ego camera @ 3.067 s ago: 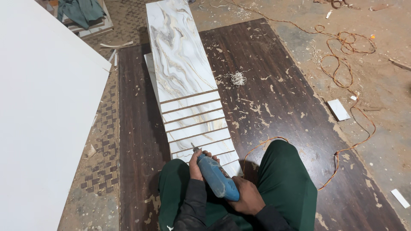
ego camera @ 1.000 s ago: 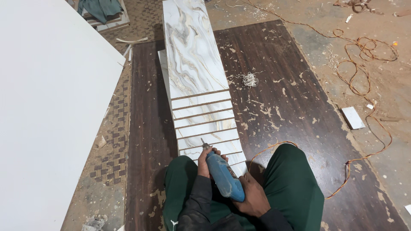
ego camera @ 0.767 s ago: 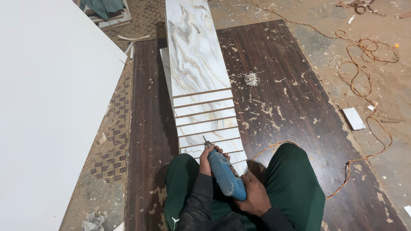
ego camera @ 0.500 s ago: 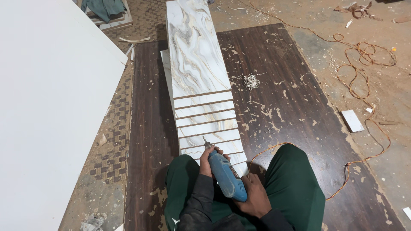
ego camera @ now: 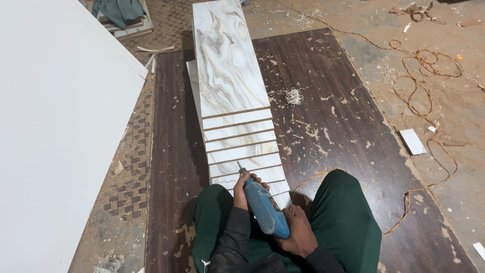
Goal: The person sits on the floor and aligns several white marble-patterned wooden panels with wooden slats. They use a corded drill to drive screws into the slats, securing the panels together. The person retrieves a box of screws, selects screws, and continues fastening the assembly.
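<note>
A long marble-patterned white board (ego camera: 227,86) lies lengthwise on a dark wood sheet (ego camera: 343,116), with several brown grooves cut across its near end. I hold a blue power tool (ego camera: 263,206) over the nearest part of the board, its bit touching near the left edge. My left hand (ego camera: 243,188) wraps the tool's front. My right hand (ego camera: 298,233) grips its rear. My knees in green trousers sit on either side of the board's near end.
A big white panel (ego camera: 55,131) fills the left side. An orange cable (ego camera: 429,116) snakes over the dusty floor at right, past a small white offcut (ego camera: 413,141). Shavings (ego camera: 293,96) litter the dark sheet. A green cloth (ego camera: 118,10) lies far left.
The tool has stayed at the board's near end, shifting only slightly along the nearest groove. The view has drifted a little; the board has not moved.
</note>
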